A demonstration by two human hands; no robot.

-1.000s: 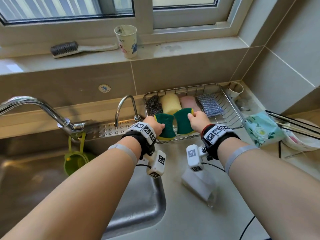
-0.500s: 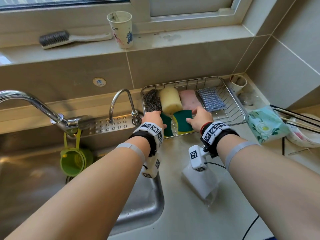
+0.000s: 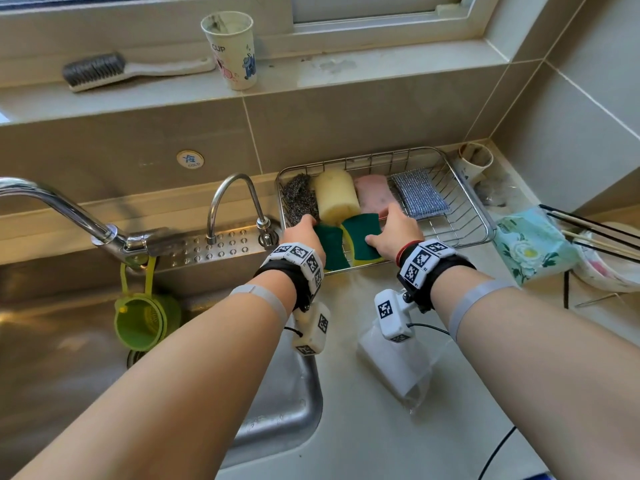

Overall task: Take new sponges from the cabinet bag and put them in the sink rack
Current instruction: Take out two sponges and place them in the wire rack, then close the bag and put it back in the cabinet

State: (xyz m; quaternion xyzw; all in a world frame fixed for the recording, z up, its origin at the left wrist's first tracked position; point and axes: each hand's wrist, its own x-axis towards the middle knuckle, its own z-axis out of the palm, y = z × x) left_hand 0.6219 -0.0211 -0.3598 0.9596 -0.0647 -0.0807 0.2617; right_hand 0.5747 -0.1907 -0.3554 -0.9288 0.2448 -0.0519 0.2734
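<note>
Nearest you, short of the wire rack (image 3: 483,223), a crumpled clear plastic bag (image 3: 398,368) lies on the pale table (image 3: 363,438), and the steel sink (image 3: 284,410) curves round its corner. Your left hand (image 3: 304,233) rests on one green-and-yellow sponge (image 3: 332,247) at the rack's front edge, fingers curled over it; whether that grip is clenched I cannot tell. Your right hand (image 3: 394,233) lies flat, its grip loosened, pressing the second sponge (image 3: 360,233) down. A second ago you held both sponges upright over the rack's front rim; now they lie inside, tilted against each other. Behind them in the rack sit a coarse steel scourer (image 3: 299,199), a smooth cream foam block (image 3: 337,197), a pink sponge (image 3: 372,195) and a woven silver-blue pad (image 3: 420,195). Beyond the rack, on the tiled sill, stand a paper cup (image 3: 232,50) and a bristle brush (image 3: 114,69).
</note>
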